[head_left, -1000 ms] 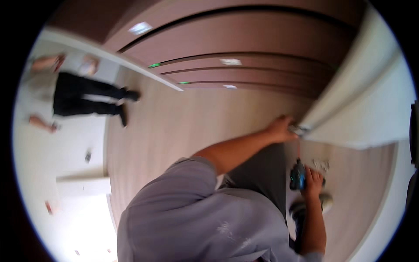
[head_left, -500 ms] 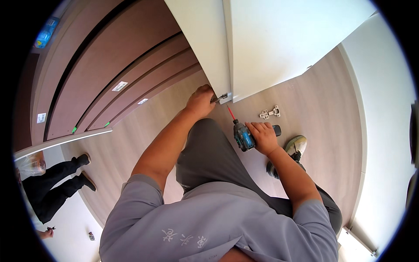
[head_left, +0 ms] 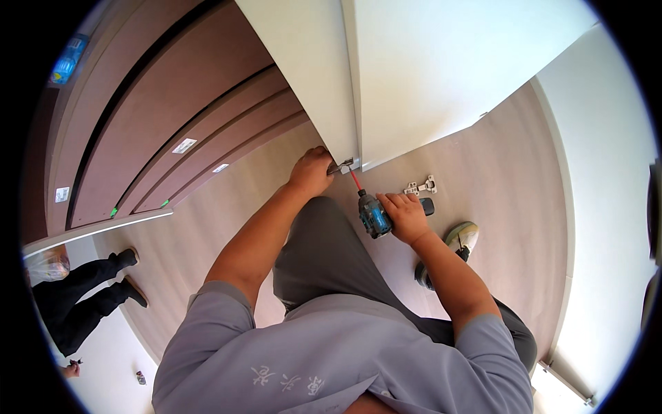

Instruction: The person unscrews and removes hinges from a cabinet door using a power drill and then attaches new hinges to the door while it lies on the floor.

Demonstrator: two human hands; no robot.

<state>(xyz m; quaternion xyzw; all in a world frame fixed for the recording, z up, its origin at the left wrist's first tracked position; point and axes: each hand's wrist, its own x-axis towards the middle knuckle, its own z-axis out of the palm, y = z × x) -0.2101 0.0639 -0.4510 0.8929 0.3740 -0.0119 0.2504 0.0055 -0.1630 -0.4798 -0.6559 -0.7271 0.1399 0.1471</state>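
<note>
My left hand (head_left: 312, 172) is closed around one end of a metal cabinet hinge (head_left: 340, 166), at the bottom corner of a white panel (head_left: 303, 62). In my right hand (head_left: 407, 217) is a blue and black cordless driver (head_left: 375, 215), gripped by its handle. Its long red bit (head_left: 355, 180) points up and away from me, with the tip right by the hinge. Whether the tip sits in a screw is too small to tell. A second hinge (head_left: 421, 185) lies loose on the wood-look floor, just beyond my right hand.
A wide white door panel (head_left: 427, 83) stands beside the narrower one. Brown boards (head_left: 179, 103) with labels rise at the left. My shoe (head_left: 462, 237) rests at the right, near a white wall (head_left: 607, 172). Another person's dark-trousered legs (head_left: 83, 290) show at far left.
My right hand has brought the driver up and left, so the bit tip is nearer the hinge. My left hand keeps its hold, and the whole view has shifted slightly.
</note>
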